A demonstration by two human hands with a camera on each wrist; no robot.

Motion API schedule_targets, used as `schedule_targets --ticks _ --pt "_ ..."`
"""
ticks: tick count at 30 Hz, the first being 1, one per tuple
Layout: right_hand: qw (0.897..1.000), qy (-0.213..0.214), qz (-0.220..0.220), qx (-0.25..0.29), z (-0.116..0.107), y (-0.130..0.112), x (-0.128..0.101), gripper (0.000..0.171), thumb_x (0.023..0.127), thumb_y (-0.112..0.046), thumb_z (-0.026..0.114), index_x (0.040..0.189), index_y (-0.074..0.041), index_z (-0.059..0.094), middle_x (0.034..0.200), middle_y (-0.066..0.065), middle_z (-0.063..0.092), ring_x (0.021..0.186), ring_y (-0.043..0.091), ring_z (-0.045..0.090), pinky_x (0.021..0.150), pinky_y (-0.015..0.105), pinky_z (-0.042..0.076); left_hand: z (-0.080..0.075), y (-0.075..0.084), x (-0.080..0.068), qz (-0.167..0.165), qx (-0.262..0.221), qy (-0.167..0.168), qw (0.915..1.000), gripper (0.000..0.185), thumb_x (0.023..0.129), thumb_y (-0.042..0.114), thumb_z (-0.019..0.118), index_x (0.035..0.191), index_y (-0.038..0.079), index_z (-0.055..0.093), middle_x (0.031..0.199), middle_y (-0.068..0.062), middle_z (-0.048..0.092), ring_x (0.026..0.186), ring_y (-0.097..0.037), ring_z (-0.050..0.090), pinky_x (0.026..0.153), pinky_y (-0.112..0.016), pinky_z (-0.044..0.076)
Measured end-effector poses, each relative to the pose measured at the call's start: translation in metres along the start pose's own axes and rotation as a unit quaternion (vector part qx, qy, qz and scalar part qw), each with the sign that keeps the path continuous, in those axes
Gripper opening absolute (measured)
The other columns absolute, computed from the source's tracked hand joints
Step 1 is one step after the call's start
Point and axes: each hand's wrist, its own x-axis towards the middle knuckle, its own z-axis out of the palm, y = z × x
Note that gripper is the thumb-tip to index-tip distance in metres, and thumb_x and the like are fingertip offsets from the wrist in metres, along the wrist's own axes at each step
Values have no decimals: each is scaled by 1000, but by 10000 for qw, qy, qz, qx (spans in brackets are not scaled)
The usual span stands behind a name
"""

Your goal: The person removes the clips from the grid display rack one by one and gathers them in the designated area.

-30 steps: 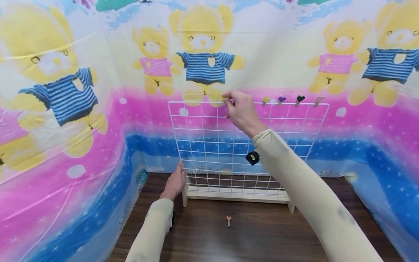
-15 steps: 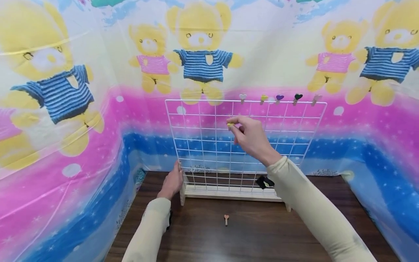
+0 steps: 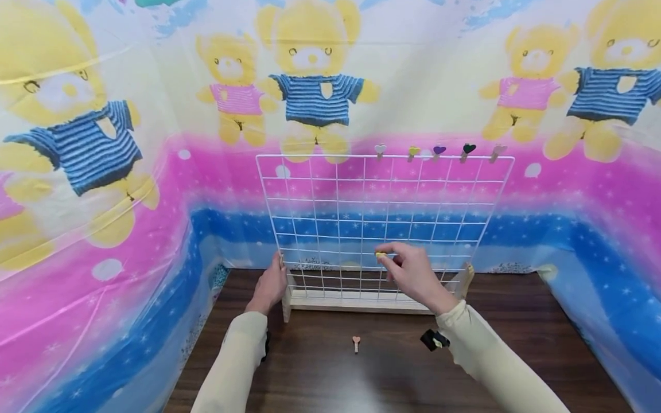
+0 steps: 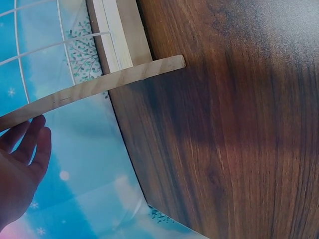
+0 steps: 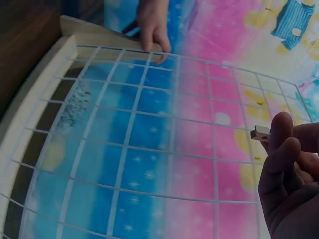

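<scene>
Head view: our right hand (image 3: 413,275) pinches a yellow clip (image 3: 380,254) low before the wire grid (image 3: 330,229), while our left hand (image 3: 269,287) rests, fingers relaxed, on the grid's wooden stand (image 3: 356,302). Left wrist view: straight fingers (image 4: 30,144) lie against the stand's upright. Right wrist view: curled fingers (image 5: 279,154) hold the clip beside the grid.

The left hand (image 3: 269,287) reaches forward with fingers straight, while the right hand (image 3: 413,276) is raised, fingertips pinched together.

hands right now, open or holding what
Left hand: open, fingers resting on the wire grid's left wooden post.
Right hand: pinching a small yellow clip.
</scene>
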Motion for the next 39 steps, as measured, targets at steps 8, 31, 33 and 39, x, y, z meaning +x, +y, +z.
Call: schedule_targets --ticks 8,31,33,39 --pt "9978 -406 445 260 28 29 -32 20 94 -17 61 113 -15 67 59 0 57 49 12 51 41 27 35 0 4 0 25 -45 -15 10000 52 104 22 34 151 13 13 125 -21 55 93 -33 61 72 -47 48" --pt "9910 -932 699 661 65 66 -64 15 91 -5 62 105 -8 68 76 -2 64 52 21 58 45 29 46 -2 2 -2 -36 49 13 10000 50 104 22 33 150 17 14 123 -19 56 88 -31 62 70 -45 47" --pt "9904 -962 753 643 68 69 -64 15 92 -6 62 105 -7 68 74 -5 63 52 18 58 45 29 46 -2 2 -2 -28 28 12 10000 49 104 23 33 150 17 14 124 -19 56 89 -31 62 71 -46 47" --pt "9888 -1025 857 671 72 74 -66 14 93 -11 62 106 -8 68 77 -1 64 51 13 55 46 29 46 -3 1 -3 35 97 -7 9999 50 104 22 34 150 16 14 119 -18 58 82 -29 62 67 -43 47"
